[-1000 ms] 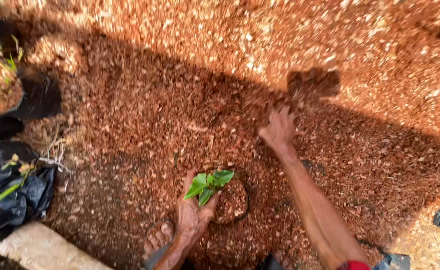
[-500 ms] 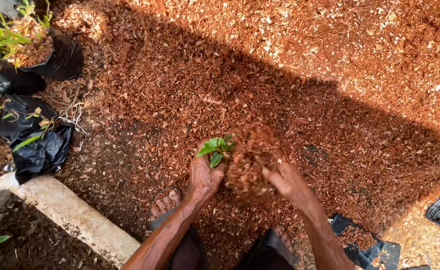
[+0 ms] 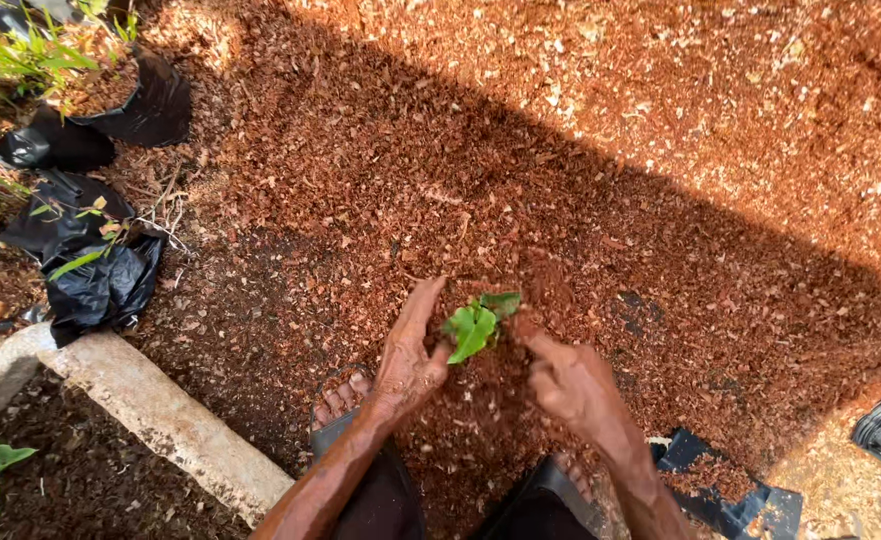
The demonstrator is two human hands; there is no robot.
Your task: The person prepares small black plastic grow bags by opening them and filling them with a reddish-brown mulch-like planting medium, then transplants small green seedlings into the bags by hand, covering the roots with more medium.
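**Two hands pressing mulch around a small green seedling**

A person's left hand (image 3: 407,355) and right hand (image 3: 570,385) are cupping loosely, fingers spread, against the reddish-brown mulch (image 3: 600,180) at 9 and 3 o'clock of a seedling (image 3: 477,322); neither is gripping it. Toes (image 3: 340,400) are showing at 8 o'clock. Black nursery bags (image 3: 100,285) are lying at 10 o'clock beside a concrete kerb (image 3: 160,420).

Both hands (image 3: 410,355) (image 3: 570,385) lowered, fingers loosely curled inward.
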